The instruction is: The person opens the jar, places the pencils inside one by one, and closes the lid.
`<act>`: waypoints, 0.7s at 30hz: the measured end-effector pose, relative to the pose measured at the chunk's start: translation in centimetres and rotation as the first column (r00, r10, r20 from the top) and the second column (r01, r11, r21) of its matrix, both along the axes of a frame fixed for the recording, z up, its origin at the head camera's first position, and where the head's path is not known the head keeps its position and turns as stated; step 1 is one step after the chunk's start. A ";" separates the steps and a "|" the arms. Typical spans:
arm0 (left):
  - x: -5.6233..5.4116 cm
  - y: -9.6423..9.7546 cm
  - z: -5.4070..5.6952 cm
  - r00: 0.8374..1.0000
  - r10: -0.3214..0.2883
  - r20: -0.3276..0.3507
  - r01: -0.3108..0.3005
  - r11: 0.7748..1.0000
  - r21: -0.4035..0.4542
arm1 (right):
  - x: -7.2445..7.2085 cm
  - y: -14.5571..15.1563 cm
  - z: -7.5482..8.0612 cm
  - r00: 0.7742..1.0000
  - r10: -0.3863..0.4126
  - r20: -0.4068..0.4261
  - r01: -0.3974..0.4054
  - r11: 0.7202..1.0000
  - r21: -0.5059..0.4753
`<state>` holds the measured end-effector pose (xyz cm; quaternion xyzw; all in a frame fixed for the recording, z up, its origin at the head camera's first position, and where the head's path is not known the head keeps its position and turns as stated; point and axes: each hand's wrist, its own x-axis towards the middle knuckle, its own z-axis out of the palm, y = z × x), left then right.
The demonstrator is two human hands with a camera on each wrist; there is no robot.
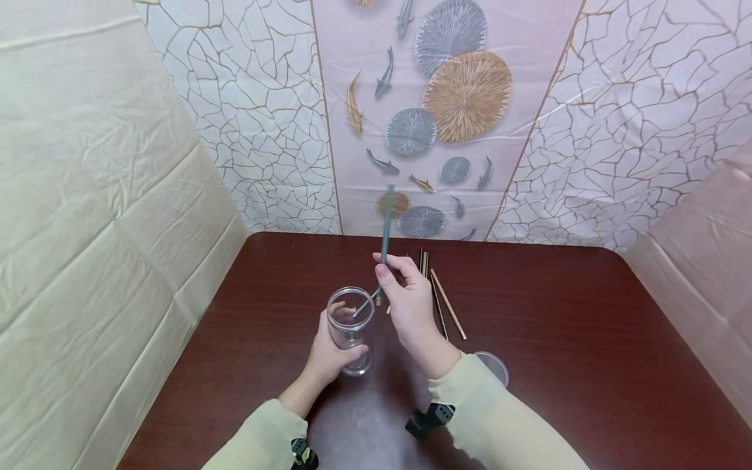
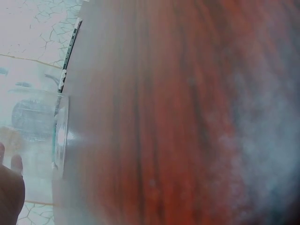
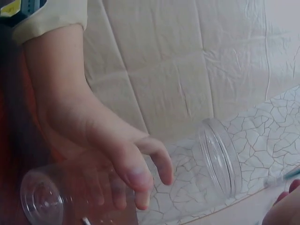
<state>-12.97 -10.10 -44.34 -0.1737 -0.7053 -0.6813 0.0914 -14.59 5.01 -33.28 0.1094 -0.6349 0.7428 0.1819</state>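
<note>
My left hand (image 1: 328, 352) grips a clear plastic jar (image 1: 360, 336) around its side; the jar stands upright on the table, its mouth uncovered. Beside and above the rim, my right hand (image 1: 411, 310) pinches a teal pencil (image 1: 386, 225) between thumb and fingers, its upper length pointing up. A second thin teal stick (image 1: 367, 303) shows at the jar's mouth; whether it is inside or behind the jar, I cannot tell. In the right wrist view the left hand's fingers (image 3: 161, 164) curl round the jar (image 3: 218, 159), while part of the right hand shows at the lower right.
Several black and gold pencils lie on the brown table (image 1: 558, 326) behind and right of my right hand, including a gold pencil (image 1: 448, 303). A clear round lid (image 1: 493, 367) lies partly under the right sleeve. Patterned cloth (image 1: 282, 117) hangs behind the table.
</note>
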 end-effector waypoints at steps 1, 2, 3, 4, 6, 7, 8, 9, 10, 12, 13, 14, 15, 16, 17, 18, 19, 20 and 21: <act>0.0 0.0 0.0 1.000 0.002 0.007 -0.002 1.000 -0.006 | 0.0 -0.1 -0.1 1.000 0.004 0.009 -0.004 1.000 0.001; 0.0 0.0 0.0 1.000 0.002 0.015 -0.002 1.000 -0.008 | 0.1 -0.2 -0.1 1.000 0.009 0.020 -0.010 1.000 0.004; 0.0 0.0 0.0 1.000 0.002 0.023 -0.002 1.000 -0.011 | 0.1 -0.2 -0.2 1.000 0.013 0.028 -0.014 1.000 0.014; 0.1 0.0 0.1 1.000 0.003 0.029 -0.003 1.000 -0.012 | 0.2 -0.2 -0.3 0.999 0.015 0.036 -0.016 1.000 0.027; 0.1 0.0 0.1 0.999 0.002 0.035 -0.001 1.000 -0.010 | 0.3 -0.3 -0.6 0.999 0.023 0.038 -0.025 0.998 0.053; 0.1 0.0 0.1 0.999 0.000 0.035 0.000 1.000 -0.009 | 0.3 -0.2 -0.8 0.999 0.028 0.040 -0.030 0.997 0.070; 0.1 0.0 0.2 0.999 0.001 0.036 0.000 1.000 -0.010 | 0.4 -0.2 -1.1 0.999 0.032 0.044 -0.036 0.995 0.092; 0.1 0.0 0.2 0.999 0.004 0.035 -0.003 1.000 -0.017 | 0.4 -0.1 -1.4 0.998 0.036 0.045 -0.041 0.993 0.109; 0.1 0.0 0.2 0.999 0.005 0.034 -0.005 1.000 -0.021 | 0.5 0.0 -1.6 0.998 0.038 0.046 -0.043 0.991 0.130; 0.1 0.1 0.2 0.999 0.004 0.035 -0.004 1.000 -0.022 | 0.6 0.1 -2.2 0.998 0.037 0.045 -0.044 0.983 0.179; 0.0 0.1 0.2 0.999 0.002 0.034 -0.001 1.000 -0.020 | 0.9 0.2 -2.0 0.998 0.032 0.045 -0.041 0.978 0.205; 0.0 0.1 0.1 0.999 0.000 0.035 0.001 1.000 -0.018 | 1.2 0.2 -1.7 0.999 0.026 0.043 -0.035 0.973 0.229; -0.1 0.1 0.1 0.999 -0.005 0.037 0.005 1.000 -0.011 | 1.5 0.2 -1.5 0.999 0.021 0.039 -0.030 0.968 0.249; -0.1 0.2 0.0 0.999 -0.008 0.036 0.008 1.000 -0.004 | 1.7 0.2 -1.3 0.999 0.015 0.034 -0.024 0.962 0.272; -0.2 0.2 0.0 0.999 -0.009 0.034 0.009 1.000 0.001 | 2.0 0.2 -1.1 0.999 0.012 0.029 -0.020 0.957 0.288; -0.2 0.2 -0.1 0.999 -0.010 0.034 0.010 1.000 0.006 | 2.2 0.2 -0.9 1.000 0.012 0.022 -0.018 0.954 0.299; -0.2 0.2 -0.2 1.000 -0.006 0.031 0.006 1.000 0.005 | 2.5 0.2 -0.6 1.000 0.015 0.018 -0.019 0.952 0.304; -0.1 0.2 -0.2 1.000 -0.003 0.030 0.003 1.000 0.008 | 2.5 0.2 -0.8 1.000 0.021 0.011 -0.023 0.951 0.307; -0.1 0.2 -0.3 1.000 0.002 0.030 -0.002 1.000 0.009 | 2.5 0.2 -1.0 1.000 0.027 0.005 -0.027 0.951 0.308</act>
